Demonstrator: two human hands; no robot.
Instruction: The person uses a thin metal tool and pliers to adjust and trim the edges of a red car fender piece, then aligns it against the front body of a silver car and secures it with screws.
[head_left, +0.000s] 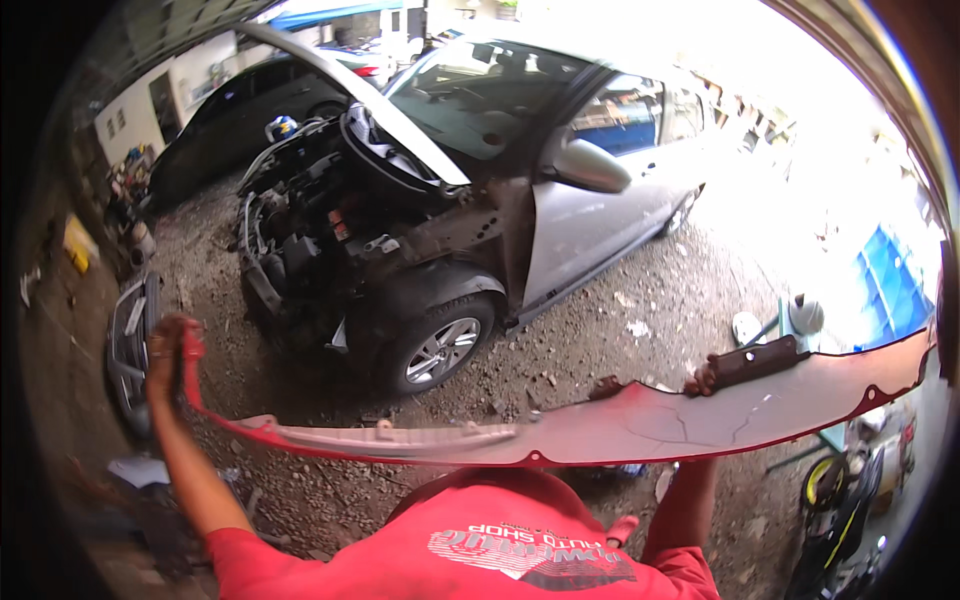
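Long, curved car body panel of pale grey with red edging [620,425]: held lengthwise across the front of the torso, above the gravel; narrow and red toward the left, broad and pale toward the right; marked on the broad part by thin, crack-like lines.
Left hand [170,355]: raised, closed around the upturned, narrow red end of the panel.
Right hand [702,379]: largely hidden by the panel; fingers curled over the far edge of the broad part, gripping it from beneath.
Dark, flat bracket with a hole [750,362]: set along the panel's far edge, just beside the right fingers.
Silver-grey car with raised hood [610,220]: parked beyond the panel, with engine bay [310,225] exposed and silver-spoked front wheel [443,350] facing the near side.
Dark grey bumper-like part [130,345]: lying at the far left, just beyond the left hand.
Black car [235,115]: standing behind the raised hood.
Blue ribbed sheet [890,285]: placed at the right, beyond the panel's broad end.
Yellow-and-black ring-shaped object [825,483]: lying at lower right, among clutter too jumbled to identify.
Short-sleeved red shirt [510,535]: worn by the person, below the panel in view.
Brown-grey gravel ground [575,350]: spread between panel and silver-grey car, strewn with small debris.
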